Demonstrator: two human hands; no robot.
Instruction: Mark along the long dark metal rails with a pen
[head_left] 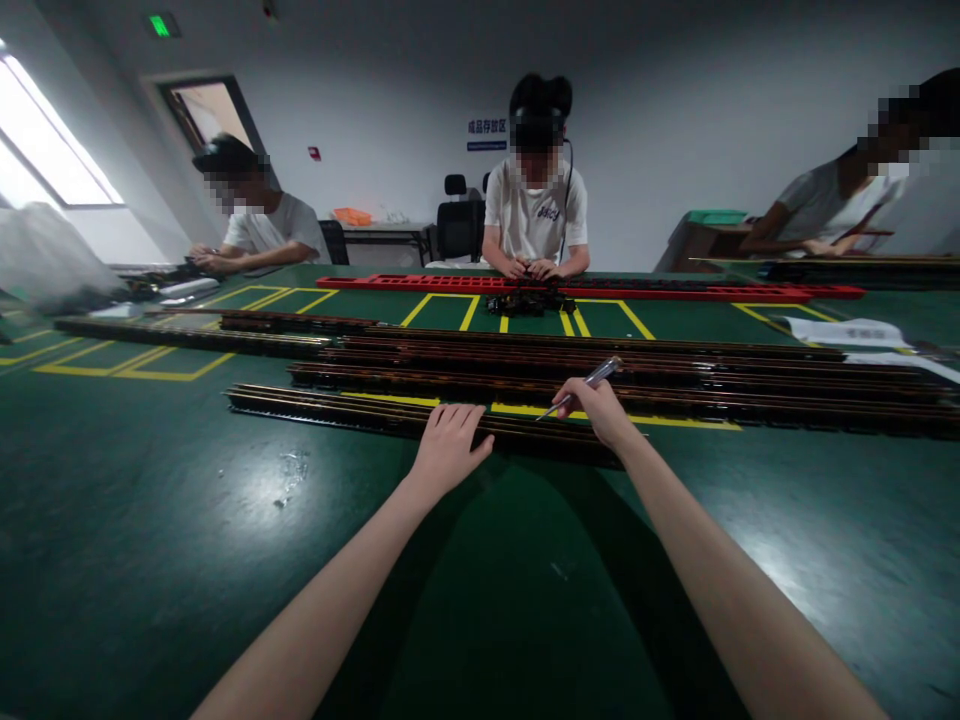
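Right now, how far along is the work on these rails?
Done: hard to tell; no rail looks marked as finished. In hand: the left hand rests flat on the nearest rail, while the right hand holds a slim tool tipped toward it. Left: likely the other rails lying behind, which neither hand touches.

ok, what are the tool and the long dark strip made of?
The tool in the right hand: likely metal, slim, silvery, bright glint. The strip under the left hand: dark, semi-gloss, brownish highlights; plastic or coated metal, cannot tell.
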